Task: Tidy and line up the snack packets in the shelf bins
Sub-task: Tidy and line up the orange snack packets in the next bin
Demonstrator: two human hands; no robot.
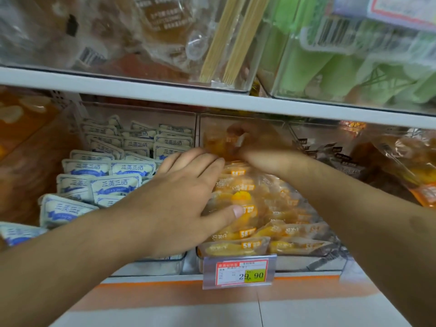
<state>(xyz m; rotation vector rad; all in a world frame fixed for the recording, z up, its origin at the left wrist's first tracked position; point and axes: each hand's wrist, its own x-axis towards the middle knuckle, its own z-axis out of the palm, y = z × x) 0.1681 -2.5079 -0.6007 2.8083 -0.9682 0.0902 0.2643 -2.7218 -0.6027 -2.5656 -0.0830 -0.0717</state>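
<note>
Left hand (186,199) lies spread flat on the orange packets (250,223) that fill the middle clear bin (306,263); right hand (257,147), blurred, pinches one orange packet (219,142) at the bin's back. White-and-blue packets (113,166) stand in rows in the neighbouring bin (151,267) to the left

Blue-print packets (122,171) in the left bin (146,265), egg packets (247,223) rightward, price tag (238,272) in front.

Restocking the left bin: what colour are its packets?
White with blue print, clearest in the head view: the left-bin packets.
</note>
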